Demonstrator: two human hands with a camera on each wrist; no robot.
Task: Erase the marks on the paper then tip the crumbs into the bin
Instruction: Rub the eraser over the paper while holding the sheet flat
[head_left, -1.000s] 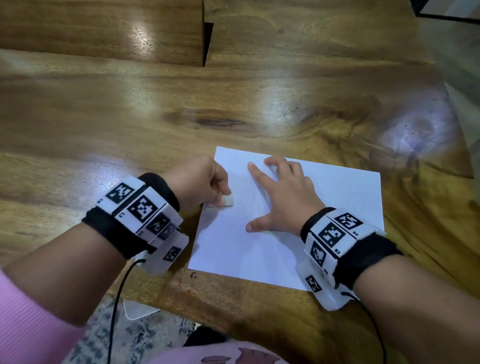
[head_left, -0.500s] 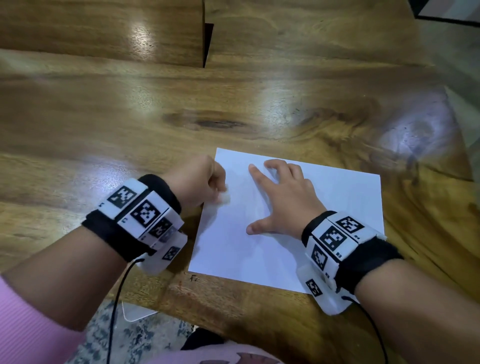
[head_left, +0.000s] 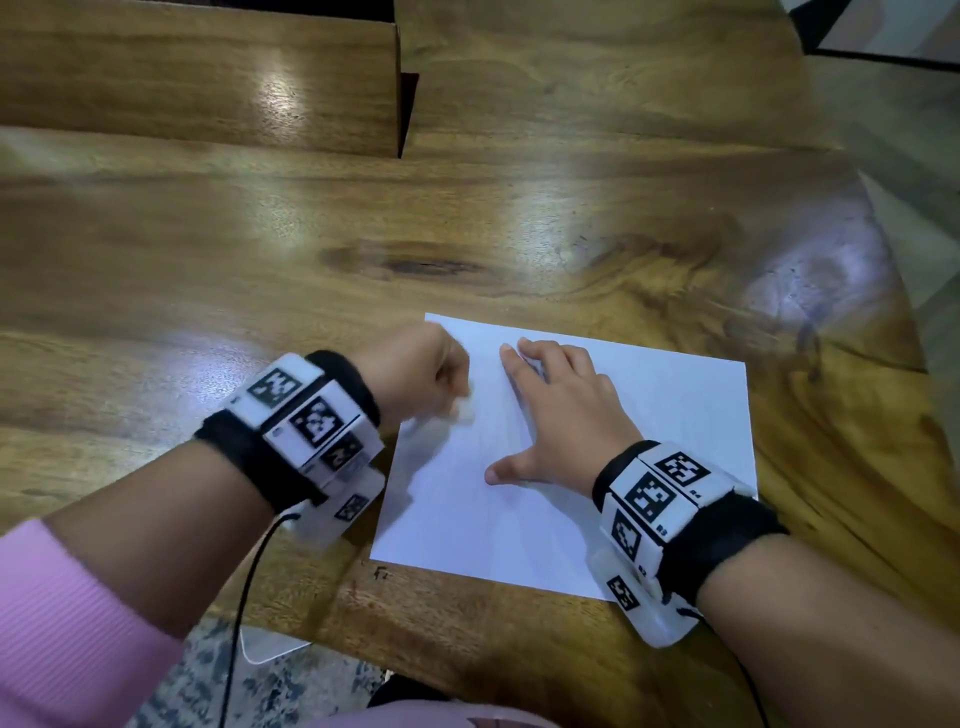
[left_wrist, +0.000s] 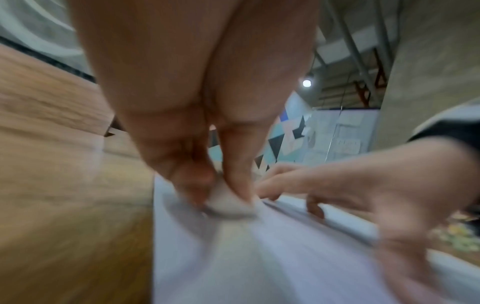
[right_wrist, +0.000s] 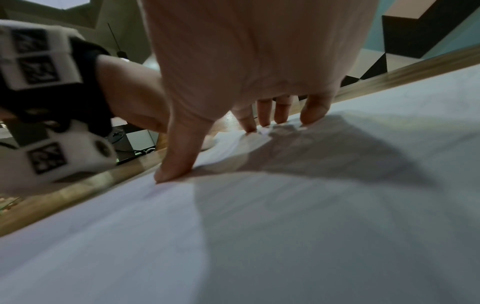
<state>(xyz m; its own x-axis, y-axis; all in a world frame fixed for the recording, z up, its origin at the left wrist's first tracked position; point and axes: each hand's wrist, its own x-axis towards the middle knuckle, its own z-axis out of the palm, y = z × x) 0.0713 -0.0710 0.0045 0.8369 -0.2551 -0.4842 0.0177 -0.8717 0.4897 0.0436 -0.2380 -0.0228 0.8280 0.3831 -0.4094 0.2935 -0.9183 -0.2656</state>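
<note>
A white sheet of paper (head_left: 649, 467) lies flat near the front edge of the wooden table (head_left: 208, 260). My left hand (head_left: 421, 374) pinches a small white eraser (head_left: 464, 408) between thumb and fingers and presses it on the paper's left part; the eraser (left_wrist: 228, 202) is blurred in the left wrist view. My right hand (head_left: 566, 421) lies flat on the paper (right_wrist: 285, 226) with fingers spread, holding the sheet down. No marks or crumbs show clearly on the sheet. No bin is in view.
Raised wooden blocks (head_left: 208, 78) with a dark gap between them stand along the back of the table. The table's front edge (head_left: 467, 670) runs just below the paper, with patterned floor (head_left: 260, 686) beneath. The table's right edge slants near the paper's right side.
My left hand with the eraser has shifted slightly up and back along the paper's left part, and now looks blurred. My right hand has stayed flat on the sheet.
</note>
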